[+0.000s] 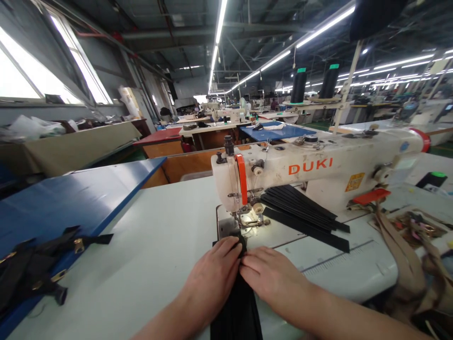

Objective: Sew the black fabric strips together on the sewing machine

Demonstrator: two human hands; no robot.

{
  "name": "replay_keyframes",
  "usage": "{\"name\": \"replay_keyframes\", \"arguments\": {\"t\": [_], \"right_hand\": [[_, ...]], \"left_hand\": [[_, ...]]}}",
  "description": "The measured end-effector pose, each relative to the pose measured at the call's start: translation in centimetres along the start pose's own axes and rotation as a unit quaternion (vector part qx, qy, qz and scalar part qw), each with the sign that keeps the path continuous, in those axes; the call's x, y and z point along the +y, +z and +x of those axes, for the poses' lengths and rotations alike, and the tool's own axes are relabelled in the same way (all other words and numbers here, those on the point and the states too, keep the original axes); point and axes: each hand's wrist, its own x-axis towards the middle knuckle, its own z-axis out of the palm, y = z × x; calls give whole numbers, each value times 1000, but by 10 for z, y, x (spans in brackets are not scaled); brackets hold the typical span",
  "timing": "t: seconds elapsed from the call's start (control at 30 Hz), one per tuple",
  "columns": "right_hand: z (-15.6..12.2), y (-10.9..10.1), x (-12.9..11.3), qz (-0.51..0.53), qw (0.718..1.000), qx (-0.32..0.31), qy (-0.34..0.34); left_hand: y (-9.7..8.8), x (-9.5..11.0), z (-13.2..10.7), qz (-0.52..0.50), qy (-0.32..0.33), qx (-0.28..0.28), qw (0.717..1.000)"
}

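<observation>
A white sewing machine [269, 165] stands on the pale table, its lamp lighting the needle area. Black fabric [235, 311] runs from the presser foot toward me, between and under my hands. My left hand [215, 269] lies on its left side, fingers bent together and gripping the fabric close in front of the foot. From the right, my right hand [272, 276] pinches the fabric's edge, fingertips almost meeting the left ones. My fingers hide the fabric's front end. Behind the needle, a fan of flat black strips [300, 208] rests on the machine bed.
Black pieces with gold zip pulls [31, 264] lie on the blue table [116, 184] at left. At right, a tray of small parts [421, 226] sits beside hanging beige straps [399, 255]. Two black thread cones [299, 87] stand above the machine.
</observation>
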Motion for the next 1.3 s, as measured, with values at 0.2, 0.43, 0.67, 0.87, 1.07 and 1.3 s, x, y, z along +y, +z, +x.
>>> {"name": "replay_keyframes", "arguments": {"t": [0.2, 0.43, 0.67, 0.87, 1.07, 1.3], "right_hand": [[2, -4, 11, -12, 998, 10, -63], [14, 3, 31, -33, 997, -17, -72], [18, 4, 41, -27, 998, -13, -59], [19, 2, 42, -13, 999, -18, -50], [19, 4, 44, 1, 998, -31, -49], [20, 4, 47, 34, 998, -42, -38]], "left_hand": [[-2, 4, 3, 0, -32, 5, 999], [4, -9, 19, 40, -1, 44, 998], [12, -17, 26, 58, 10, 62, 996], [15, -19, 28, 62, 19, 73, 995], [13, -17, 28, 46, 21, 76, 996], [12, -18, 30, 33, 9, 63, 997]]}}
